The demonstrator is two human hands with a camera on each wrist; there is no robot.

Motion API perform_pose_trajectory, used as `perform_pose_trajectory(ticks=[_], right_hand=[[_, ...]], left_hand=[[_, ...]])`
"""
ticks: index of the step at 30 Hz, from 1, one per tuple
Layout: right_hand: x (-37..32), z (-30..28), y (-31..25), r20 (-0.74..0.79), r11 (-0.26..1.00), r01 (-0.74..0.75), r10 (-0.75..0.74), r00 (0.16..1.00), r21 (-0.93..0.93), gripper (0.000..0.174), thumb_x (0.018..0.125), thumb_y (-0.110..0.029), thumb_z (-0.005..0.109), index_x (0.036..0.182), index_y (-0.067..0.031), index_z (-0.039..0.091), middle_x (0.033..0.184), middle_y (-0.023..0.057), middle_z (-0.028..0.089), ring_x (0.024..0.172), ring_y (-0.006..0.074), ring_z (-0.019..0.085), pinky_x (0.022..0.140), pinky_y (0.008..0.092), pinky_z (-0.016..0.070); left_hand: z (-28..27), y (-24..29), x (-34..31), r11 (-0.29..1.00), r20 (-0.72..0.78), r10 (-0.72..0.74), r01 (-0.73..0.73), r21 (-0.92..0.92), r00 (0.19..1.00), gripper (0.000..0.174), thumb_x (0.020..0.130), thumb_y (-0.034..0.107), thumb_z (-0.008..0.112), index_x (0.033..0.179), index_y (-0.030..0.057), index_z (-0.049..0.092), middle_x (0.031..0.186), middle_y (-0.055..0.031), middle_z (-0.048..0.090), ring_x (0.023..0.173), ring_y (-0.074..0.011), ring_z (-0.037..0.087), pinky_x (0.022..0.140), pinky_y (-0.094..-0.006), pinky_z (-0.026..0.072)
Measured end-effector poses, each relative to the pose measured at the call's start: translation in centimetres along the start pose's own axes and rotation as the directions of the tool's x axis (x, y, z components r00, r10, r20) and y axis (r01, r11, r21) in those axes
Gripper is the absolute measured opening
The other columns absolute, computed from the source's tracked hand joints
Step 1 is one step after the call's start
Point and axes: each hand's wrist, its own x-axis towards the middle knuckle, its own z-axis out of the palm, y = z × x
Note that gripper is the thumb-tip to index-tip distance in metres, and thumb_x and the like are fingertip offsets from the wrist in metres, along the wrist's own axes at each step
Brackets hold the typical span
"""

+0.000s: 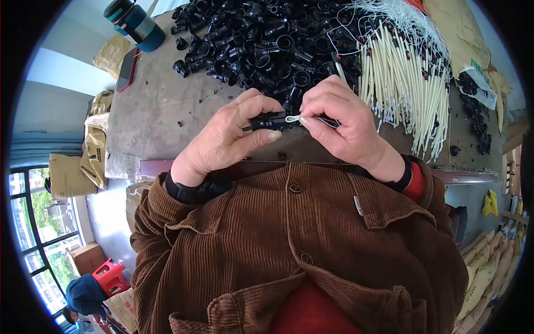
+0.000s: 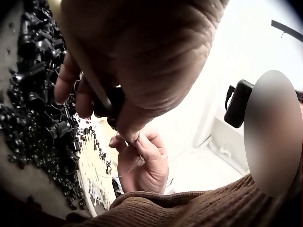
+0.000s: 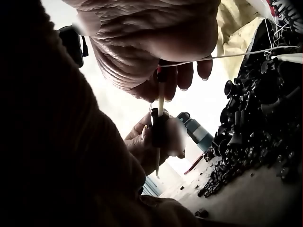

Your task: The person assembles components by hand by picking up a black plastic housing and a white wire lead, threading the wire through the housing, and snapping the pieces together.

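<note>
My left hand (image 1: 222, 133) grips a small black plastic fitting (image 1: 266, 122) between thumb and fingers, over the near part of the table. Just to its right, my right hand (image 1: 347, 119) pinches a thin white cord (image 1: 291, 118), which makes a small loop at the fitting's end. From the right wrist view, a cream stick (image 3: 161, 92) runs from under the right hand's fingers into the black fitting, and its thin end sticks out beyond. The left wrist view has the left hand (image 2: 142, 56) large in front, with the right hand's fingertips (image 2: 137, 139) close by its thumb.
A pile of black plastic fittings (image 1: 245, 50) covers the table's far middle. Right of it lie many cream sticks (image 1: 403, 83) with white cords (image 1: 406, 28). A teal bottle (image 1: 136, 26) and a red-edged phone (image 1: 127, 69) are at the far left; sacks (image 1: 456, 28) are at the right.
</note>
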Motion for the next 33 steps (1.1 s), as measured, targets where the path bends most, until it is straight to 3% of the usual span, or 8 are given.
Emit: perform_pose_trajectory(ticks=[9, 14, 18, 22, 25, 26, 29, 33], right_hand=[[-1.0, 0.2, 0.0, 0.032, 0.979, -0.149, 0.146, 0.989, 0.142, 0.009, 0.078, 0.004, 0.064, 0.084, -0.0007, 0.060, 0.084, 0.0076, 0.060, 0.073, 0.0179, 0.057, 0.065, 0.0264, 0.0454], [-0.9, 0.5, -0.1, 0.055, 0.983, -0.136, 0.130, 0.990, 0.121, 0.008, 0.078, 0.005, 0.063, 0.084, 0.0000, 0.060, 0.084, 0.0074, 0.060, 0.074, 0.0176, 0.058, 0.065, 0.0259, 0.0462], [-1.0, 1.1, -0.2, 0.063, 0.961, -0.212, 0.204, 0.977, 0.176, 0.007, 0.078, 0.003, 0.066, 0.082, 0.0008, 0.060, 0.083, 0.0082, 0.060, 0.071, 0.0178, 0.058, 0.063, 0.0260, 0.0464], [-0.9, 1.6, 0.0, 0.038, 0.985, -0.164, 0.162, 0.986, 0.058, 0.022, 0.081, -0.001, 0.066, 0.103, 0.0016, 0.061, 0.083, 0.0117, 0.061, 0.068, 0.0222, 0.060, 0.062, 0.0288, 0.0481], [-0.6, 1.3, -1.3, 0.364, 0.885, -0.433, 0.464, 0.807, -0.169, 0.050, 0.085, -0.005, 0.064, 0.131, 0.0009, 0.045, 0.088, 0.0177, 0.064, 0.073, 0.0309, 0.064, 0.065, 0.0344, 0.0504], [-0.7, 1.4, -1.1, 0.365, 0.885, -0.432, 0.465, 0.807, -0.172, 0.050, 0.085, -0.005, 0.064, 0.131, 0.0009, 0.045, 0.088, 0.0177, 0.064, 0.073, 0.0309, 0.064, 0.065, 0.0344, 0.0504], [-1.9, 1.9, 0.4, 0.286, 0.952, -0.281, 0.304, 0.909, -0.118, 0.069, 0.086, -0.006, 0.061, 0.144, -0.0003, 0.024, 0.092, 0.0214, 0.066, 0.082, 0.0373, 0.065, 0.070, 0.0387, 0.0514], [-1.7, 2.0, -0.5, 0.263, 0.926, -0.376, 0.366, 0.893, -0.011, 0.067, 0.085, -0.005, 0.062, 0.142, 0.0003, 0.027, 0.092, 0.0225, 0.067, 0.085, 0.0389, 0.065, 0.073, 0.0402, 0.0518]], left_hand=[[0.3, -0.1, -0.3, 0.998, -0.002, 0.057, -0.057, 0.008, 0.998, 0.029, 0.081, 0.010, 0.070, 0.107, 0.0031, 0.060, 0.093, -0.0079, 0.053, 0.083, -0.0217, 0.052, 0.072, -0.0306, 0.0432], [0.3, -0.1, -0.3, 0.999, 0.009, 0.037, -0.037, 0.015, 0.999, 0.029, 0.081, 0.008, 0.070, 0.108, 0.0029, 0.059, 0.094, -0.0086, 0.053, 0.085, -0.0230, 0.053, 0.073, -0.0309, 0.0447], [0.4, 0.0, -0.1, 0.991, 0.009, 0.068, -0.069, 0.111, 0.998, 0.032, 0.079, 0.007, 0.071, 0.109, 0.0025, 0.059, 0.095, -0.0090, 0.054, 0.087, -0.0236, 0.055, 0.075, -0.0314, 0.0462], [0.7, 0.2, 0.2, 0.972, -0.023, 0.087, -0.080, 0.223, 0.996, 0.033, 0.078, 0.004, 0.071, 0.109, 0.0023, 0.059, 0.096, -0.0096, 0.055, 0.086, -0.0242, 0.057, 0.075, -0.0316, 0.0474], [1.2, 0.5, 0.6, 0.983, -0.073, 0.039, -0.025, 0.184, 0.997, 0.032, 0.077, 0.000, 0.069, 0.108, 0.0021, 0.060, 0.098, -0.0110, 0.057, 0.085, -0.0247, 0.058, 0.073, -0.0317, 0.0485], [1.3, 0.4, 0.5, 0.983, -0.075, 0.040, -0.026, 0.183, 0.996, 0.032, 0.077, 0.000, 0.069, 0.108, 0.0021, 0.060, 0.098, -0.0110, 0.057, 0.085, -0.0247, 0.058, 0.073, -0.0317, 0.0485], [1.6, -0.3, 0.4, 0.986, -0.095, 0.122, -0.110, 0.123, 0.988, 0.029, 0.076, -0.001, 0.067, 0.104, 0.0007, 0.061, 0.094, -0.0119, 0.060, 0.079, -0.0250, 0.059, 0.071, -0.0311, 0.0493], [1.0, -0.7, 0.5, 0.987, 0.007, 0.074, -0.074, 0.142, 0.997, 0.025, 0.075, 0.000, 0.066, 0.100, -0.0011, 0.062, 0.086, -0.0126, 0.062, 0.074, -0.0275, 0.061, 0.068, -0.0325, 0.0503]])
